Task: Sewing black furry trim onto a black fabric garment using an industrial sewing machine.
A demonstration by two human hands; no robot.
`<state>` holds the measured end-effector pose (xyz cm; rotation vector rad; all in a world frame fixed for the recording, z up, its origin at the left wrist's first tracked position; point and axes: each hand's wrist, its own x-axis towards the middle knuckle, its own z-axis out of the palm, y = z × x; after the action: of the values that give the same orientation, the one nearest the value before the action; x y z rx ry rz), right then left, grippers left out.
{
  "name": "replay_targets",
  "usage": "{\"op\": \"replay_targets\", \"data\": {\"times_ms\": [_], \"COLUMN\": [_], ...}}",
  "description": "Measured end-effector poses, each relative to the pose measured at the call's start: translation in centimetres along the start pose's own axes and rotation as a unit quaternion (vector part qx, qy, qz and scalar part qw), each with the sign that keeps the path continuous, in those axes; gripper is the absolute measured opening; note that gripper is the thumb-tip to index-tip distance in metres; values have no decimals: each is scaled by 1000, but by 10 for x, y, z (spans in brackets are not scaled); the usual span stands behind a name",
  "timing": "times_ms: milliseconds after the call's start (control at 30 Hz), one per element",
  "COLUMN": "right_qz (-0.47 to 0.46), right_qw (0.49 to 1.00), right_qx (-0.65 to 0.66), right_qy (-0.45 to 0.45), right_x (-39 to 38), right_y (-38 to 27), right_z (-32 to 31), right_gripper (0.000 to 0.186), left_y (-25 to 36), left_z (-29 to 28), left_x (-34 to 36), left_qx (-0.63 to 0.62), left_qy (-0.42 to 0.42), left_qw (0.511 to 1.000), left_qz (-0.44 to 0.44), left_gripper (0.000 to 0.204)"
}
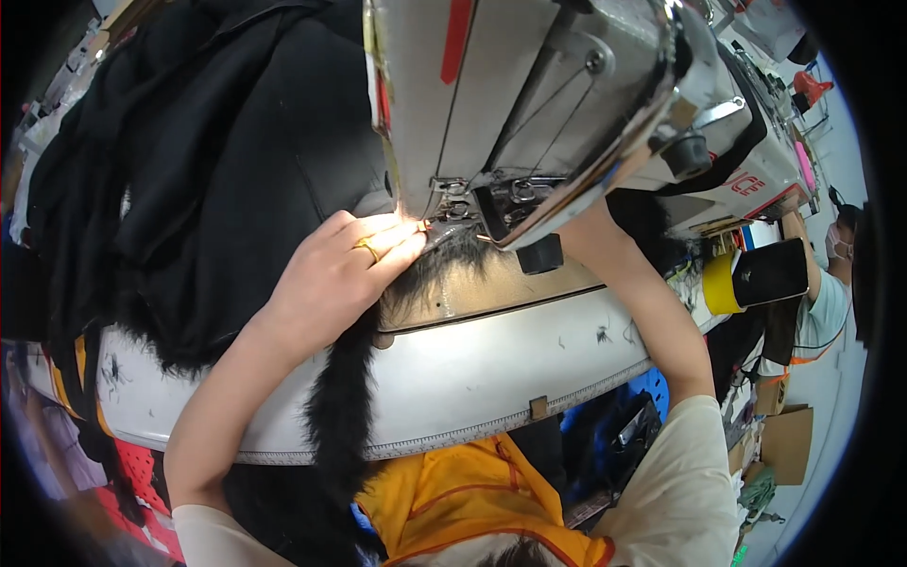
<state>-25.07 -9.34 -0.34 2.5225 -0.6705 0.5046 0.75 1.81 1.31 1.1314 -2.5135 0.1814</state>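
Pressing black fur strip (345, 397) flat, left hand (331, 274) fingers extended; right hand hidden behind sewing machine (529, 94), grip untellable.

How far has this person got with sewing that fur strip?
Done: cannot tell. In hand: the left hand presses the black fluffy fur strip against the grey sewing machine's needle area; the right hand is hidden behind it. Left: a long stretch of strip hangs over the white table's edge, apparently unfed.
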Motion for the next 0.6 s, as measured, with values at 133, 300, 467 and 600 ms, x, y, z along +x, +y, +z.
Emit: {"op": "replay_targets", "data": {"times_ms": [133,300,467,600], "right_qz": [28,38,54,40], "right_qw": [998,999,996,999], "right_qx": [43,27,33,10], "right_qy": [-23,20,-70,11], "right_x": [6,13,11,10], "right_y": [-2,-5,-6,-5], "right_z": [-7,-12,-12,-7], "right_gripper": [13,12,11,10], "left_y": [4,3,2,6], "left_z": [0,4,3,3], "left_x": [0,1,2,3], "left_qx": [27,61,57,82], "left_qy": [-11,41,22,37], "left_qw": [999,997,998,996], "left_qz": [-16,1,-10,0], "left_gripper": [30,26,25,26]}}
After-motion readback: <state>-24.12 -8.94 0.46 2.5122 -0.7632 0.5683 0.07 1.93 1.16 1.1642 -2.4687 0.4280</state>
